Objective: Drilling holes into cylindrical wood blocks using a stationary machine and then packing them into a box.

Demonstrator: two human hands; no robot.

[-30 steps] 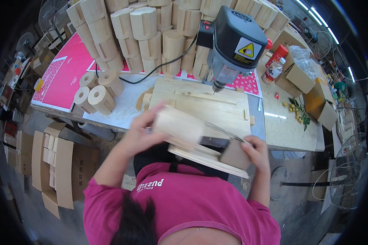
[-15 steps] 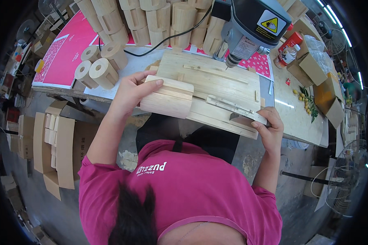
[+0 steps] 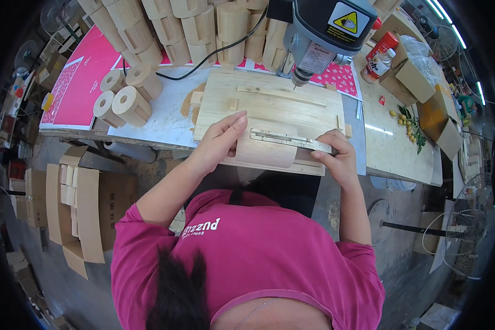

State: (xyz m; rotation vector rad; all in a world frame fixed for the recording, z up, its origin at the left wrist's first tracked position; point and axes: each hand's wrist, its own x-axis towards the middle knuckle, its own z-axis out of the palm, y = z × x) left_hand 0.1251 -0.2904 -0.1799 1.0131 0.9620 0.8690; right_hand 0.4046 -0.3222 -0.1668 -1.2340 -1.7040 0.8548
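A pale wooden cylinder (image 3: 262, 154) lies on its side at the near edge of a wooden board (image 3: 283, 113). Around its left end my left hand (image 3: 217, 142) is closed, thumb on top. My right hand (image 3: 336, 155) pinches the right end of a long, flat, slotted strip (image 3: 278, 137), which looks metallic. Most of that strip lies along the top of the cylinder, over where its groove was visible. Behind the board hangs the head of a drill press (image 3: 322, 52), its bit (image 3: 297, 85) above the board's far side.
Several grooved wooden cylinders (image 3: 230, 33) are stacked at the back; others with end holes (image 3: 132, 107) stand at left. A black cable (image 3: 203, 63) crosses the table. At right are a bottle (image 3: 377, 66), fruit on leafy twigs (image 3: 410, 129) and cartons (image 3: 443, 124). A carton of wood pieces (image 3: 88, 209) sits lower left.
The cylinder has moved right in my left hand and turned. The strip has come left from beside it onto its top, still in my right hand. The whole view has shifted slightly.
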